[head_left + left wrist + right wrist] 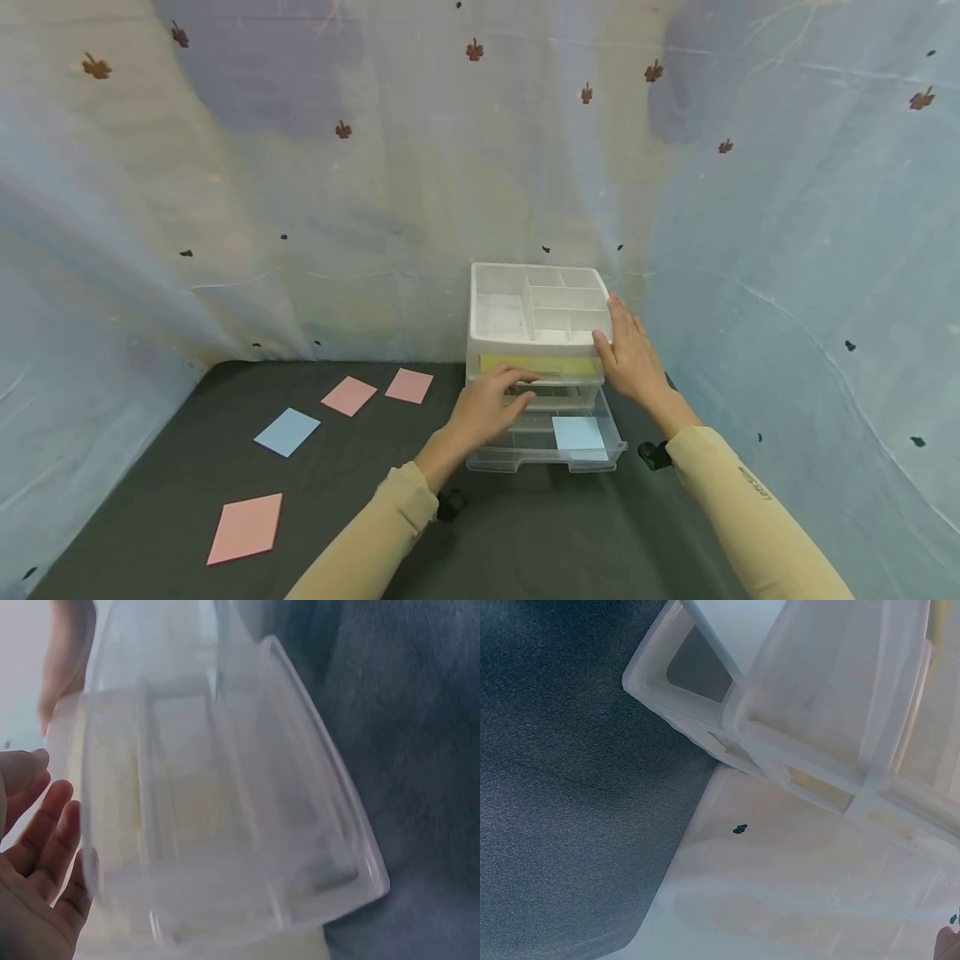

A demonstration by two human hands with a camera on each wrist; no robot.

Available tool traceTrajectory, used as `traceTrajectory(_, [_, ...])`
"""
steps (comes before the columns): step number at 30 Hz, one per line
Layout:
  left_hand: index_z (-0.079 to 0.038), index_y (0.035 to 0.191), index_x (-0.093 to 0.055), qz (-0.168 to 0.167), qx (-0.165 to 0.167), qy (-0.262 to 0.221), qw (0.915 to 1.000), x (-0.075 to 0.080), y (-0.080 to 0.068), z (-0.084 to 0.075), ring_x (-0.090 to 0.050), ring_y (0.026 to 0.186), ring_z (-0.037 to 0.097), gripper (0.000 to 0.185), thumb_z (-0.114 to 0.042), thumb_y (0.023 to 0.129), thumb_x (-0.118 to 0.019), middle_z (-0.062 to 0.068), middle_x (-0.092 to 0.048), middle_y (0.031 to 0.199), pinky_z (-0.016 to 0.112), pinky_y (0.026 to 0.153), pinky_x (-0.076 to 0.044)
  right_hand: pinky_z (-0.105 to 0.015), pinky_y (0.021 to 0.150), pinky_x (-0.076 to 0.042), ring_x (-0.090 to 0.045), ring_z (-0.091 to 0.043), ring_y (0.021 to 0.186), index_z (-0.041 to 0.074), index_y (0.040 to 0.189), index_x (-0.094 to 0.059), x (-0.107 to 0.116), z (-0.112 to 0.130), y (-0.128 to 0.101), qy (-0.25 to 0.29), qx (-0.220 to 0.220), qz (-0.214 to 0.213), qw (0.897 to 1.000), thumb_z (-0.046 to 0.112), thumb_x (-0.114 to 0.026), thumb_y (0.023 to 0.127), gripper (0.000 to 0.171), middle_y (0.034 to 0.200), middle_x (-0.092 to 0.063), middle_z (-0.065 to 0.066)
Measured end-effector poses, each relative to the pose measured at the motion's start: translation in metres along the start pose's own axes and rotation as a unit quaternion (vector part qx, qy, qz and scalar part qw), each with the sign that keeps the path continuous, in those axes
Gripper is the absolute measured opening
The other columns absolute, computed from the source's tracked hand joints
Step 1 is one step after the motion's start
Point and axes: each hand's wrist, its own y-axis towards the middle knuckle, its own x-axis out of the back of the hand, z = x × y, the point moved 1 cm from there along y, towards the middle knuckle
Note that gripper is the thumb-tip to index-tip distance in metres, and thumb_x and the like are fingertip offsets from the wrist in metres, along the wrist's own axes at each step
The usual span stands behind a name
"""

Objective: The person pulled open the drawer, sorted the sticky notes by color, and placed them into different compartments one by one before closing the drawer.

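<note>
Two drawers of the plastic drawer unit [537, 333] concerned me at this moment: the bottom drawer [546, 440] stood pulled well out toward me, with a light blue card [579, 435] lying flat in its right half, and the middle drawer [542, 393] above it stood only slightly forward. The unit sat at the back of the dark worktop [360, 500], against the draped cloth backdrop [300, 208]. My left hand [486, 407] rested at the front of the middle drawer, its fingers [521, 392] curled onto the drawer's front edge; whether they gripped it firmly I could not tell, and the left wrist view showed only relaxed fingers beside clear plastic. My right hand [628, 352] lay flat and relaxed against the right front corner of the unit's divided top tray [537, 307], bracing it and grasping nothing. A yellow sheet [537, 364] showed through the top drawer. I judged the step in hand to be working the middle drawer on its runners while the unit was held steady. The next move, in my judgement, called for a straight, level draw or push of that drawer, with the right hand pressing so that the light unit did not slide on the cloth. Four loose cards lay well apart to the left: one blue card [287, 432] and three pink cards [245, 527].
</note>
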Motion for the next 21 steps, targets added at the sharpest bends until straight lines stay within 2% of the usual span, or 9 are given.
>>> traceTrajectory(3, [-0.018,0.132,-0.072,-0.022,0.006,-0.012,0.9997,0.011,-0.006,0.008,-0.069,0.101,0.018,0.031,-0.023,0.101,-0.073,-0.002,-0.068,0.127,0.026,0.061,-0.051,-0.057,0.127,-0.012,-0.018,-0.043,0.156,-0.004,0.164,-0.012,0.000,0.001,0.000,0.002,0.000,0.002,1.000,0.038,-0.034,0.114,0.069,0.170,-0.018,-0.025])
traceTrajectory(10, [-0.012,0.125,-0.074,-0.087,0.004,-0.029,0.9957,0.035,-0.024,0.028,-0.069,0.094,0.021,0.028,-0.016,0.097,-0.076,0.001,-0.070,0.120,0.030,0.063,-0.051,-0.058,0.126,-0.012,-0.019,-0.045,0.156,-0.005,0.164,-0.013,-0.002,0.003,0.000,0.003,-0.002,0.003,1.000,0.040,-0.033,0.114,0.070,0.169,-0.018,-0.026])
traceTrajectory(15, [-0.011,0.126,-0.075,-0.111,0.026,-0.045,0.9924,0.051,-0.039,0.048,-0.069,0.095,0.021,0.028,-0.014,0.098,-0.075,0.002,-0.070,0.121,0.030,0.065,-0.050,-0.058,0.126,-0.012,-0.018,-0.044,0.156,-0.004,0.164,-0.012,-0.001,0.003,0.001,0.002,-0.005,0.005,1.000,0.039,-0.034,0.114,0.069,0.170,-0.017,-0.025])
traceTrajectory(21, [-0.015,0.127,-0.074,-0.133,0.059,-0.035,0.9887,0.070,-0.057,0.072,-0.067,0.096,0.018,0.029,-0.017,0.098,-0.075,0.002,-0.070,0.123,0.034,0.068,-0.051,-0.059,0.126,-0.013,-0.017,-0.044,0.156,-0.005,0.164,-0.012,-0.001,0.001,0.001,-0.001,-0.008,0.006,1.000,0.038,-0.035,0.114,0.070,0.170,-0.017,-0.026])
